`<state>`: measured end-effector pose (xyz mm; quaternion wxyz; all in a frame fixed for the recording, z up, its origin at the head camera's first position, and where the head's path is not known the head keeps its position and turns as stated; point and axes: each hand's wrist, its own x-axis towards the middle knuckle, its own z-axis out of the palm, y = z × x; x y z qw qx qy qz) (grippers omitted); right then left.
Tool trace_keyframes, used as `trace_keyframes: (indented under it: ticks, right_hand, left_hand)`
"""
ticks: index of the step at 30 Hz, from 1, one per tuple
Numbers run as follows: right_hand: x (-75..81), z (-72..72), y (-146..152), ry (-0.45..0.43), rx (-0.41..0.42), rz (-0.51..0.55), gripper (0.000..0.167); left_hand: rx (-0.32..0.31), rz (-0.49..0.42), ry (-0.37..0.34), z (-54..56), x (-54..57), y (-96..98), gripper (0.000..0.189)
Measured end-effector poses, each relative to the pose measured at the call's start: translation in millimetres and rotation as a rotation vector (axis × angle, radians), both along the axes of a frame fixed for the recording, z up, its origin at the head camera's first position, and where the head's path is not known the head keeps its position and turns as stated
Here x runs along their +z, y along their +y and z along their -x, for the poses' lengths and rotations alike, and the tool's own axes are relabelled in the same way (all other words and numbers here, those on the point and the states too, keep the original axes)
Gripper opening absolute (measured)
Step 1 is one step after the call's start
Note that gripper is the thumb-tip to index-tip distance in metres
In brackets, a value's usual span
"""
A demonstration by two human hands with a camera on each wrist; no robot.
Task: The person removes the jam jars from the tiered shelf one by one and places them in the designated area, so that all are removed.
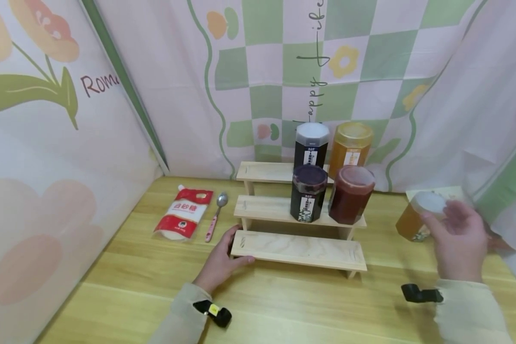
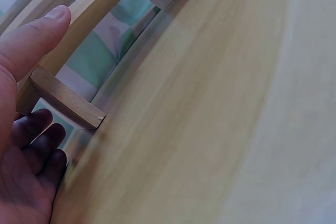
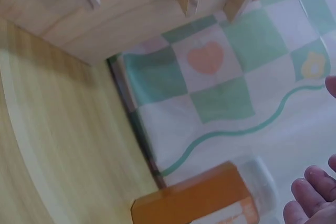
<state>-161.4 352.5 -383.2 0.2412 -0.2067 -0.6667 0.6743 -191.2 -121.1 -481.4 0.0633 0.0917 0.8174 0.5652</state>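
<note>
A three-step wooden display stand (image 1: 301,247) stands mid-table. My left hand (image 1: 223,260) grips the left end of its lowest step, thumb along the front edge; in the left wrist view, the curled fingers (image 2: 44,140) lie beside a leg of the stand. My right hand (image 1: 460,234) hovers by the lid of an amber jar (image 1: 410,222) on the table to the right. In the right wrist view, the hand's fingers (image 3: 315,187) are spread a little apart from that jar's whitish lid (image 3: 260,184).
A dark jar (image 1: 308,191) and a red-brown jar (image 1: 351,196) stand on the middle step. Another dark jar (image 1: 311,143) and a golden jar (image 1: 352,143) occupy the top one. Left of the stand lie a red-and-white sugar bag (image 1: 185,212) and a spoon (image 1: 217,215). Patterned curtains hang behind.
</note>
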Motion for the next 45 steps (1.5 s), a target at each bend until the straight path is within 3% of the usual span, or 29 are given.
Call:
trace_keyframes:
  ticks: [6,13,18,25,38,45]
  right_hand:
    - [7.2,-2.6,-14,0.034,0.043,-0.037,0.072]
    - [14.5,-5.5,-27,-0.019,0.081,-0.232,0.069]
    - [17.3,-7.0,-37,-0.01,0.133,-0.258,0.069]
    - [15.3,-5.6,-52,-0.032,0.157,-0.4,0.071]
    - [9.0,1.0,-73,0.019,0.264,-0.45,0.072]
    - [4.2,8.6,-83,0.099,0.299,-0.495,0.071]
  left_hand:
    - [-0.001,-0.002,0.0,-0.7,0.5,0.0,0.103]
    - [-0.005,-0.007,-0.001,0.0,-0.4,-0.3,0.103]
    - [-0.004,-0.003,0.004,0.0,-0.2,-0.2,0.103]
    - [-0.004,-0.004,0.009,0.5,-1.0,-0.5,0.103]
    - [-0.007,-0.001,0.004,-0.5,0.5,-0.4,0.102]
    - [-0.004,0.005,0.005,-1.2,1.0,-0.2,0.102]
